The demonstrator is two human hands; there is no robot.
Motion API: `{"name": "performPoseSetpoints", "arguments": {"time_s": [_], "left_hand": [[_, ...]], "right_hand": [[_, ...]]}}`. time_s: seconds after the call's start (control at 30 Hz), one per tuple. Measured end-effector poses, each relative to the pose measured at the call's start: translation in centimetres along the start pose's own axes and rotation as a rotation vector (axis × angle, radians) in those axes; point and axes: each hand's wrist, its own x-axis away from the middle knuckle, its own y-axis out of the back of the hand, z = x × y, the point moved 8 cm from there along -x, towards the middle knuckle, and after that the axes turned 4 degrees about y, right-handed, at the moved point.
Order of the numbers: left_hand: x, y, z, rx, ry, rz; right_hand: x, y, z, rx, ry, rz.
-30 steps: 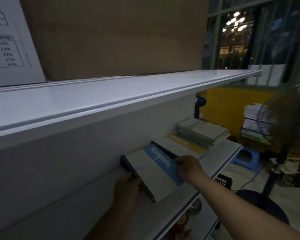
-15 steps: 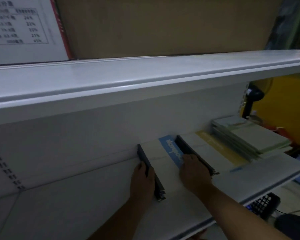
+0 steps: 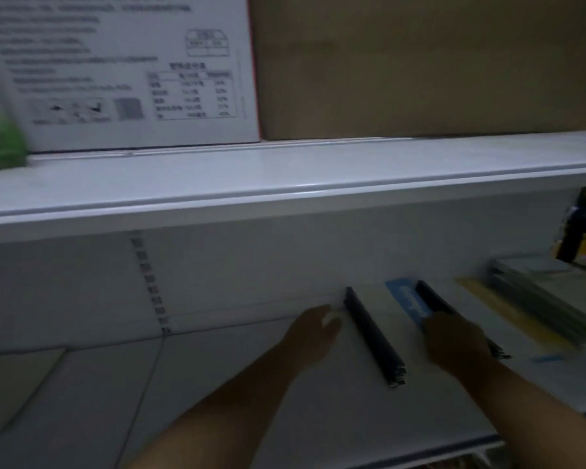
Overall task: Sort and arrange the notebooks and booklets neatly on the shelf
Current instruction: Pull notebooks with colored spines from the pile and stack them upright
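Notebook stack [image 3: 374,340], dark spine to the left, lies flat on lower shelf [image 3: 217,384], far end at back wall. Left hand [image 3: 313,333] is set against the spine's rear end, fingers fairly straight, nothing gripped. Right hand [image 3: 454,343] rests on the cover's right edge; finger curl cannot be told (blur). Step judged: squaring the stack. Next, alignment with the yellow-banded stack [image 3: 481,309] just beside is called for

left hand [image 3: 313,328] bare | right hand [image 3: 454,340] bare | both forearms bare to frame edge
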Motion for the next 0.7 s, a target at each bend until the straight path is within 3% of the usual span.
{"name": "performPoseSetpoints", "arguments": {"time_s": [0.13, 0.23, 0.43, 0.53, 0.7], "left_hand": [[4.9, 10.9, 5.4, -0.303, -0.035, -0.054], [9.8, 20.9, 10.5, -0.445, 0.003, -0.222], [21.6, 35.0, 24.8, -0.752, 0.309, -0.314], [28.0, 39.3, 31.6, -0.799, 0.491, -0.350], [37.3, 42.7, 38.2, -0.741, 0.611, -0.395]], "right_hand": [[1.7, 4.3, 9.4, 0.128, 0.103, 0.012], [4.2, 8.4, 21.8, 0.117, 0.359, -0.150], [15.6, 10.5, 47.3, -0.172, 1.024, -0.124], [20.7, 11.4, 55.0, -0.178, 1.182, -0.098], [26.0, 11.5, 63.1, -0.167, 1.331, -0.072]]}}
